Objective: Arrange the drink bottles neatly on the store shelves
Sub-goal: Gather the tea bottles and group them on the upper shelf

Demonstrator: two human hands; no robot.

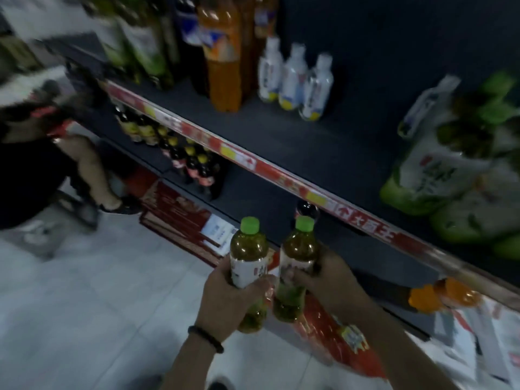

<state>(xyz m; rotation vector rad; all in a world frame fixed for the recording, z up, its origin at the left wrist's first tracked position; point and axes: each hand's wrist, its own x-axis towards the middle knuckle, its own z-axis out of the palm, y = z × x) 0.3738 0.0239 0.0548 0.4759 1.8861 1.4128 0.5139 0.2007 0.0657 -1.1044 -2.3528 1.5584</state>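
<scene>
Gripping one green-capped bottle [248, 256] in my left hand [225, 301] and its twin [298, 253] in my right hand [326, 280], fingers curled round each, both upright just below the red price strip [281, 177]; I would lift them above that strip and seat them together, labels outward.

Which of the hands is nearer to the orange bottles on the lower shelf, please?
Right. The right hand, gripping a green-capped bottle, sits left of the orange bottles; the left hand, gripping another, is farther left.

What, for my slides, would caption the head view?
Left hand holds left bottle, right hand holds right bottle, facing the shelf.
</scene>
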